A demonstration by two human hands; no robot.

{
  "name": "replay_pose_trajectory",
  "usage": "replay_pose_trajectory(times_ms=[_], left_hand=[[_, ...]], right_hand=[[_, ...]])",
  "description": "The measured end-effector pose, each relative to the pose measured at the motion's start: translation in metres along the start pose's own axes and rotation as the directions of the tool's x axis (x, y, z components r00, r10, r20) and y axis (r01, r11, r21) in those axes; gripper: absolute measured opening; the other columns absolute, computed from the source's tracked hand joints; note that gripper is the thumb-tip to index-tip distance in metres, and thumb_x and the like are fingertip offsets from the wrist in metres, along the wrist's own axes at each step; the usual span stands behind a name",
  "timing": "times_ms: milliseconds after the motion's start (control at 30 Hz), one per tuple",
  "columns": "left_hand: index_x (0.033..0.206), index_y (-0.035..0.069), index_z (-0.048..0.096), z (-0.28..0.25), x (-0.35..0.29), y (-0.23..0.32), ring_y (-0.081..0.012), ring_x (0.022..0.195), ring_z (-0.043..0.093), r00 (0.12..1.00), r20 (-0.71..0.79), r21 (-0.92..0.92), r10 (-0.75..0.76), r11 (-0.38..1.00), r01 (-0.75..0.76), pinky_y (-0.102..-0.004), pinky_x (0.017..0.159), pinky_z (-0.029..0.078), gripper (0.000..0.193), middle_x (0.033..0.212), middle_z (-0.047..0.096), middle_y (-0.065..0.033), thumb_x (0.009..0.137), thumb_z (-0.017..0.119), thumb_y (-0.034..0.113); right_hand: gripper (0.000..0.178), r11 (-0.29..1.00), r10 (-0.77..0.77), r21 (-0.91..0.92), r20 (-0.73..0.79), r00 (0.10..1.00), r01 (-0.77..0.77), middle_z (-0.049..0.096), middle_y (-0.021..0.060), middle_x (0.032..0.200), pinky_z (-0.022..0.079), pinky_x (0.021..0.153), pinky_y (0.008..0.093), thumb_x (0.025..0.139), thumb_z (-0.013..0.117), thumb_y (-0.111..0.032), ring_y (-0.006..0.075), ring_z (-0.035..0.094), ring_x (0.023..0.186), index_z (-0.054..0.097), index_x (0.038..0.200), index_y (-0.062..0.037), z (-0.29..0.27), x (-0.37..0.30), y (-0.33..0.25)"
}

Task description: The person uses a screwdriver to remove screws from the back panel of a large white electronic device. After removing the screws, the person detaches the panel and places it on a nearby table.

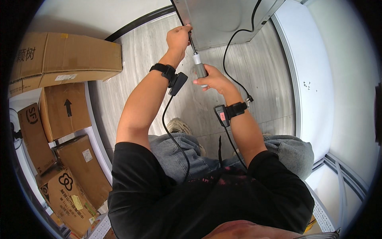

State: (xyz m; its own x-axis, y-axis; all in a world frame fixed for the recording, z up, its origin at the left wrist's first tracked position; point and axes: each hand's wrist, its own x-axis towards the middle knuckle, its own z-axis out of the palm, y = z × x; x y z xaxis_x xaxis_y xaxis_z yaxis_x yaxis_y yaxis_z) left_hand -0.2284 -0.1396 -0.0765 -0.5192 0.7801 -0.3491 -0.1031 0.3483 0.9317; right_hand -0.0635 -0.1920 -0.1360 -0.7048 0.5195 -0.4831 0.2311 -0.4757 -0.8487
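Note:
My right hand (217, 79) is wrapped round the grey and white handle of a screwdriver (201, 70). Its shaft points away from me, up to the left edge of a grey metal appliance panel (217, 24). At that edge my left hand (178, 40) is closed, thumb and fingertips pressed together by the far end of the shaft. What those fingertips pinch is hidden, and so is the screwdriver's tip. A black power cord (227, 47) hangs down in front of the panel, its plug (249, 98) near my right forearm.
Cardboard boxes (81, 55) are stacked along the left side, some on a white shelf. On the right, several small screw-like pieces (307, 85) lie on a white ledge (318, 115). Light wood-look floor (131, 51) runs between. Cabled black devices (178, 83) are strapped to both my wrists.

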Motion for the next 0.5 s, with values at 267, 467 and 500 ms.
replay_pose_trajectory(times_ms=[267, 467, 500], left_hand=[[0.08, 0.001, 0.067, 0.003, 0.001, -0.006, -0.0115, 0.056, 0.053, 0.998, 0.026, 0.054, 0.053, 0.997, -0.054, -0.0256, 0.053, 0.043, 0.019, 0.064, 0.057, -0.0026, 0.084, 0.059, 0.018], [0.08, 0.003, 0.068, 0.02, -0.008, -0.016, -0.0097, 0.057, 0.053, 0.975, 0.194, 0.135, 0.112, 0.981, -0.14, -0.0238, 0.053, 0.043, 0.023, 0.065, 0.056, -0.0006, 0.086, 0.059, 0.024], [0.082, 0.003, 0.068, 0.024, -0.012, -0.016, -0.01, 0.059, 0.053, 0.968, 0.221, 0.137, 0.115, 0.979, -0.148, -0.0239, 0.055, 0.044, 0.024, 0.066, 0.056, -0.0004, 0.088, 0.058, 0.024]], right_hand=[[0.047, 0.997, 0.021, -0.069, -0.045, 0.999, -0.025, 0.055, 0.0073, 0.095, 0.052, 0.059, 0.0304, 0.07, 0.076, -0.019, 0.0188, 0.056, 0.084, 0.051, 0.106, -0.0013, -0.008, -0.006, 0.004], [0.042, 0.995, 0.043, -0.081, -0.12, 0.992, -0.053, 0.054, 0.0053, 0.092, 0.05, 0.061, 0.0313, 0.071, 0.073, -0.015, 0.0176, 0.056, 0.08, 0.053, 0.106, -0.0046, -0.033, -0.023, 0.021], [0.039, 0.996, 0.042, -0.069, -0.131, 0.99, -0.052, 0.053, 0.004, 0.09, 0.048, 0.061, 0.0311, 0.071, 0.072, -0.014, 0.0164, 0.054, 0.079, 0.053, 0.103, -0.0058, -0.038, -0.029, 0.021]])
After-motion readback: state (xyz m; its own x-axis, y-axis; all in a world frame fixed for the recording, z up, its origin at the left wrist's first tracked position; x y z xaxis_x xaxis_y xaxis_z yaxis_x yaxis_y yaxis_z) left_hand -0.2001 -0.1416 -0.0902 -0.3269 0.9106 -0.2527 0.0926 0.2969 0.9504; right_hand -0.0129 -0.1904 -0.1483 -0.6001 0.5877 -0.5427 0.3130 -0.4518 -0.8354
